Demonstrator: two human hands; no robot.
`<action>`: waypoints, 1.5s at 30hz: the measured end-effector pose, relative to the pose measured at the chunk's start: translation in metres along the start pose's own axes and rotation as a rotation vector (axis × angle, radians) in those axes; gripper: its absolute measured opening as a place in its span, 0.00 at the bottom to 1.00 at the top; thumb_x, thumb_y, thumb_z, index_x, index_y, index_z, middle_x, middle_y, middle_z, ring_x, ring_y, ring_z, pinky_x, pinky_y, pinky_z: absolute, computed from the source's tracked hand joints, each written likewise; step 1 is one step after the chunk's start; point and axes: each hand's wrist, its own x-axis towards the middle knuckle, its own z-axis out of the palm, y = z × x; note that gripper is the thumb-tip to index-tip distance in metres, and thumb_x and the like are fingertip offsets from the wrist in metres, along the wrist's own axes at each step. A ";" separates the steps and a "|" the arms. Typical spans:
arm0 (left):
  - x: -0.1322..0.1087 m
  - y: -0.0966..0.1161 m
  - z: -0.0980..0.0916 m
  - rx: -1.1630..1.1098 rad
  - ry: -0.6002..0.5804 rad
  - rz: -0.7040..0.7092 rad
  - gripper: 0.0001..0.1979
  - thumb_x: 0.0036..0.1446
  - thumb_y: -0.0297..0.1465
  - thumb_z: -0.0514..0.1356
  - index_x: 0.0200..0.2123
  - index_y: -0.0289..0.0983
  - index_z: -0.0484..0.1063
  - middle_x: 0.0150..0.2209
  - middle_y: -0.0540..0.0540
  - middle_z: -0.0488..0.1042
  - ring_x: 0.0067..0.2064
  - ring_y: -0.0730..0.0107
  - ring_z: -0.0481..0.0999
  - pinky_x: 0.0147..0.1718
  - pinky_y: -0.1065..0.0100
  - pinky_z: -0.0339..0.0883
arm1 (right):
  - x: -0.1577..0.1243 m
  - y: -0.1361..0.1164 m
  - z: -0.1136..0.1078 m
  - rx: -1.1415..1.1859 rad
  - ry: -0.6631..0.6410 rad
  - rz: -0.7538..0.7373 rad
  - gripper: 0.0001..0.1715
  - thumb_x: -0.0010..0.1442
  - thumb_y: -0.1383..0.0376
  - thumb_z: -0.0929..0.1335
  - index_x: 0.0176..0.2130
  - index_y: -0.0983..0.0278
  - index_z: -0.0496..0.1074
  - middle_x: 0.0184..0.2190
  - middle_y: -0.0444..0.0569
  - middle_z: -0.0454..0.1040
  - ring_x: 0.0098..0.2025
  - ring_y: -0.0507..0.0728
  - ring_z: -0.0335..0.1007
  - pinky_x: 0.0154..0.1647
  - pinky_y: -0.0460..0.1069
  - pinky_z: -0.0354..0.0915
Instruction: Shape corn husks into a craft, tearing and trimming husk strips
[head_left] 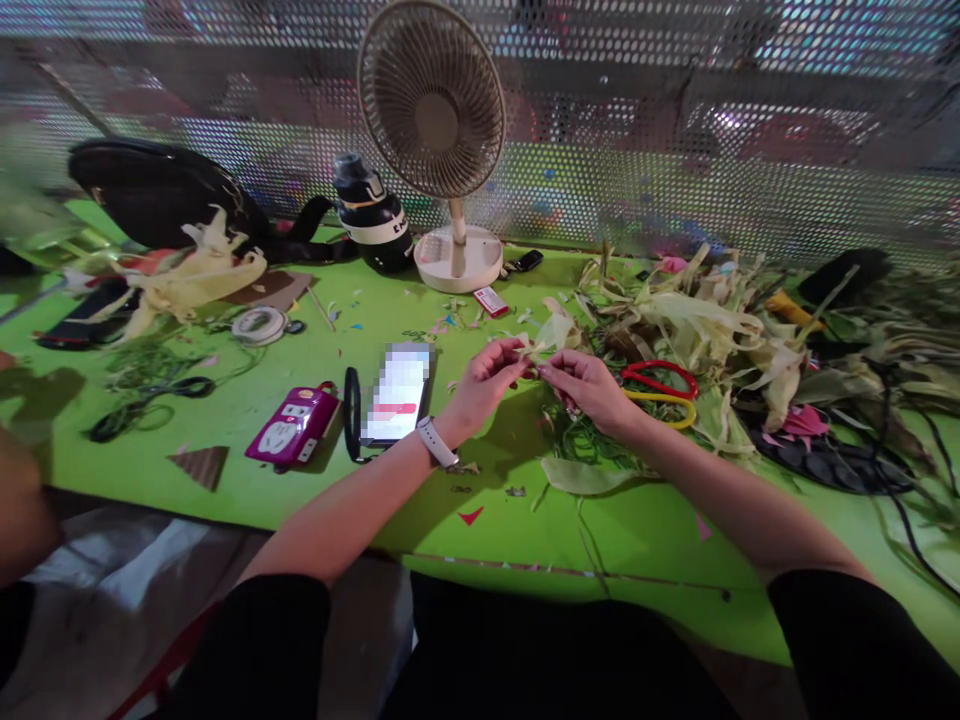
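Note:
Both hands meet above the green table, fingers pinched on a pale corn husk [555, 332] that sticks up between them. My left hand [491, 385], with a white watch band at the wrist, grips it from the left. Close beside it, my right hand [589, 388] pinches the same piece from the right; the exact hold is partly hidden by the fingers. Under my right hand lies a tangle of green string [581, 440] and a loose husk strip [592, 477]. Scissors with red and yellow handles [664, 395] rest just right of my right hand.
A large heap of dry husks [697, 310] covers the right side. A fan [457, 262] and a black bottle [375, 225] stand at the back. A phone [397, 395] and a purple power socket [292, 428] lie left. A co-worker's arm [22, 500] shows at the left edge.

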 end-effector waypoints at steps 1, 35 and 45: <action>0.000 0.000 0.000 -0.009 -0.001 0.009 0.14 0.52 0.28 0.63 0.44 0.36 0.72 0.34 0.49 0.75 0.36 0.74 0.75 0.36 0.72 0.66 | 0.000 0.000 0.000 0.005 0.013 -0.007 0.23 0.51 0.47 0.72 0.29 0.63 0.67 0.15 0.35 0.61 0.14 0.45 0.51 0.13 0.43 0.49; 0.002 -0.005 0.005 -0.139 0.042 -0.093 0.15 0.45 0.41 0.70 0.25 0.36 0.74 0.27 0.51 0.73 0.31 0.75 0.70 0.35 0.69 0.63 | -0.007 -0.002 0.006 0.075 -0.118 0.021 0.23 0.53 0.47 0.71 0.32 0.63 0.69 0.21 0.40 0.72 0.19 0.48 0.68 0.21 0.44 0.65; -0.003 -0.001 0.001 0.292 0.194 0.258 0.12 0.60 0.38 0.60 0.28 0.37 0.71 0.29 0.49 0.69 0.33 0.72 0.67 0.35 0.68 0.60 | -0.003 0.003 0.007 0.143 -0.059 0.008 0.25 0.51 0.47 0.73 0.36 0.63 0.67 0.25 0.42 0.75 0.21 0.49 0.71 0.23 0.45 0.68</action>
